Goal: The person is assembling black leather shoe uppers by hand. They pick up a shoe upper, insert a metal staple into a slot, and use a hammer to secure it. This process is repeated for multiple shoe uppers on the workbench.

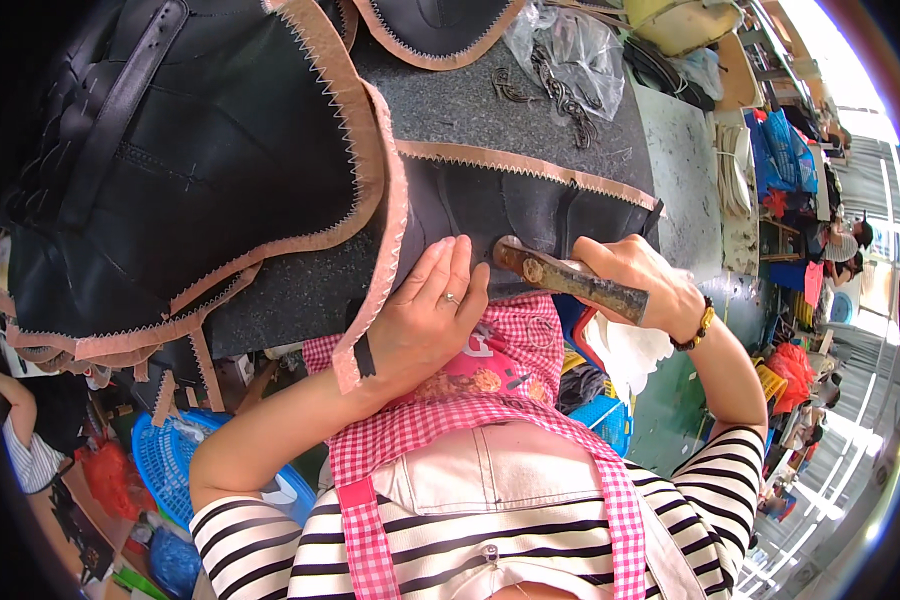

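Note:
A black leather piece (530, 207) with a tan zigzag-stitched edging lies on a dark speckled slab in front of me. My left hand (432, 315) rests flat on its near left part, fingers stretched out and close together. In my right hand (635, 275) is a hammer (585, 288) with a worn, rusty head, gripped with closed fingers. The hammer's round face is against or just over the leather, to the right of my left fingertips. Its handle is mostly hidden by my hand. A pile of similar black leather pieces (240, 150) covers the left side.
On the speckled slab (450, 100) lie a clear plastic bag (580, 50) and small dark metal-looking bits (570, 105). A blue basket (160, 455) stands below left. Shelves with bags and several people are off to the right. Another person's arm (15, 400) shows at far left.

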`<action>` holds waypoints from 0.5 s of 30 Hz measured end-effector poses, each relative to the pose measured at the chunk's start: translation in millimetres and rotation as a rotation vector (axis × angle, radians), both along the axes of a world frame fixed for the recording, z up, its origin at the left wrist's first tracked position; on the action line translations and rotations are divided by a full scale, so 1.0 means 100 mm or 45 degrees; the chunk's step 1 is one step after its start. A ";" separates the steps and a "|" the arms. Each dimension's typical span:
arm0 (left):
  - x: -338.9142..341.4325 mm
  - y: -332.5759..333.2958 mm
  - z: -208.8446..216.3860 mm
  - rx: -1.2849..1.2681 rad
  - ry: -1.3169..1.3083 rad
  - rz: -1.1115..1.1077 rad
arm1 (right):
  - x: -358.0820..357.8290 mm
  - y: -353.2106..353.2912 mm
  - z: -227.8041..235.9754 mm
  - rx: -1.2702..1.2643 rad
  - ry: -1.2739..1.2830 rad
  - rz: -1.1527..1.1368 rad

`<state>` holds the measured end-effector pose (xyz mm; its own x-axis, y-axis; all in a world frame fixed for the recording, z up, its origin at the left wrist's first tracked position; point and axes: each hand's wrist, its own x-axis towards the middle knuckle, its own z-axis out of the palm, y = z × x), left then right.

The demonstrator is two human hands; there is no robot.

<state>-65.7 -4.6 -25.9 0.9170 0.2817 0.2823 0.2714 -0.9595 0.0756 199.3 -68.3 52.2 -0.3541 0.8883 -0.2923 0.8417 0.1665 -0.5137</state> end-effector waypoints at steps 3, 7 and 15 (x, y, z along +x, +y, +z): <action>-0.01 -0.02 -0.01 -0.016 -0.003 0.003 | 0.04 0.10 -0.02 -0.036 0.015 0.069; 0.01 -0.02 0.00 -0.012 0.028 -0.007 | -0.03 0.21 0.08 -0.038 -0.091 0.173; 0.04 -0.04 -0.06 0.043 -0.092 0.035 | -0.13 0.17 0.23 0.109 -0.149 0.115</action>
<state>-62.0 -8.3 -32.0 0.8859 0.2953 0.3576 0.2924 -0.9542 0.0636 186.7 -51.6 75.1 -0.4015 0.8780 -0.2607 0.8746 0.2832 -0.3935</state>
